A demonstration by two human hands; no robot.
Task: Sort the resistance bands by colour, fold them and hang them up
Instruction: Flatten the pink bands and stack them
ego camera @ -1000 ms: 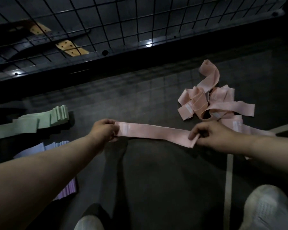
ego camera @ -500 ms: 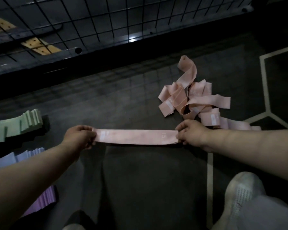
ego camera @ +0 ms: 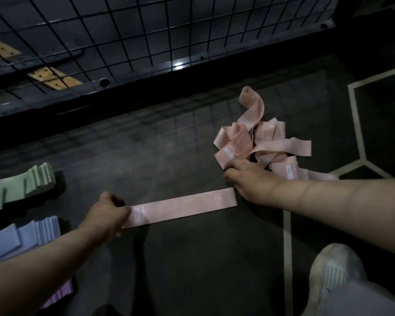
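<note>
Our left hand [ego camera: 110,213] pinches one end of a flattened pink band [ego camera: 180,207], whose far end lies free just beside our right hand [ego camera: 249,179]. That hand sits at the edge of the loose pink pile [ego camera: 260,144]; whether it grips anything we cannot tell. A green stack [ego camera: 32,183] and a purple stack [ego camera: 39,231] lie folded at left. We judge pink mostly unfolded, nothing hung.

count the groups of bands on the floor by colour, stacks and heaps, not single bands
green stack: 1
purple stack: 1
pink heap: 1
flat pink band: 1, one end gripped by the left hand
total: 4 groups; the bands inside the stacks and the heap overlap too much to count
</note>
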